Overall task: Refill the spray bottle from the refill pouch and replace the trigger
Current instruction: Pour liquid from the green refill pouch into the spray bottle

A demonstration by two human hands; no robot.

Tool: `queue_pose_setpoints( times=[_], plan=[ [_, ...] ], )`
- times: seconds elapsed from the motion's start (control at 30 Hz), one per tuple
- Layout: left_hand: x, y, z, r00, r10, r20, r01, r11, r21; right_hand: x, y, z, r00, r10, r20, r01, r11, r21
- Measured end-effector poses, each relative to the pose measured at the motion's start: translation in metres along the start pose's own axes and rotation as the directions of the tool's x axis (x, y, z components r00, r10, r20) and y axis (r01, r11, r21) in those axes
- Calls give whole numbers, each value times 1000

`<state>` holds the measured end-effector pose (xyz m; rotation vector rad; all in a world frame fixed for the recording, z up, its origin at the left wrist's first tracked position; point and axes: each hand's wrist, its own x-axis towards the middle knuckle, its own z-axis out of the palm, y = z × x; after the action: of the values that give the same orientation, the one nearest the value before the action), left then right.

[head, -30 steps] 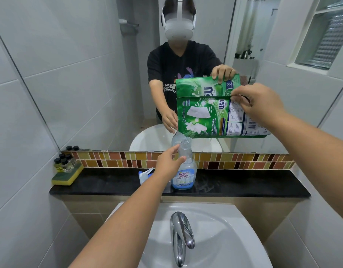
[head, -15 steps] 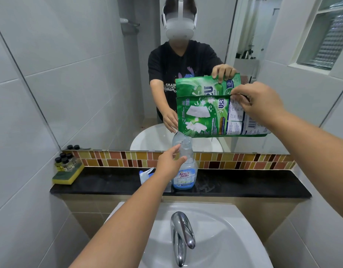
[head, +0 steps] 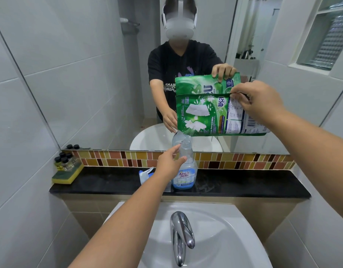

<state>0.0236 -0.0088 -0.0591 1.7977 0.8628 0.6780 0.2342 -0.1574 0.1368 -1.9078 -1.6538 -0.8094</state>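
Pouring step in hand: refill pouch tipped on its side above the spray bottle, lower left corner hanging right over the open neck. Bottle upright on the black table, near the middle of its length and close to the front edge, partly filled with pale blue liquid. Left hand wrapped around the bottle's shoulder, fingers clasped on the clear plastic just below the neck. Right hand pinching the pouch's upper right edge, thumb and fingers closed on the film.

To do it well: keep the pouch corner directly over the neck and close to it, raise the right end slowly so the stream stays thin, hold the bottle firm against tipping. Soft pouch likely to fold and surge as it empties, so a gentle, steady tilt seems wise. Whether liquid is flowing now, cannot tell. Worth watching the level through the clear wall and stopping short of the neck.

Trigger lying on the table just left of the bottle, partly hidden behind the left wrist, not yet replaced
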Motion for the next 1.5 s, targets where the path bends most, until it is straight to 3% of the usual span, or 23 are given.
queue_pose_setpoints(
  times=[1.07,1.5],
  plan=[
    [-2,3,0,1000,-18,0,18,999,-29,-9,1,4,999,36,-15,-35,999,23],
    [0,1,0,1000,0,-12,0,1000,21,-39,10,24,959,282,7,-277,935,224]
  ],
)
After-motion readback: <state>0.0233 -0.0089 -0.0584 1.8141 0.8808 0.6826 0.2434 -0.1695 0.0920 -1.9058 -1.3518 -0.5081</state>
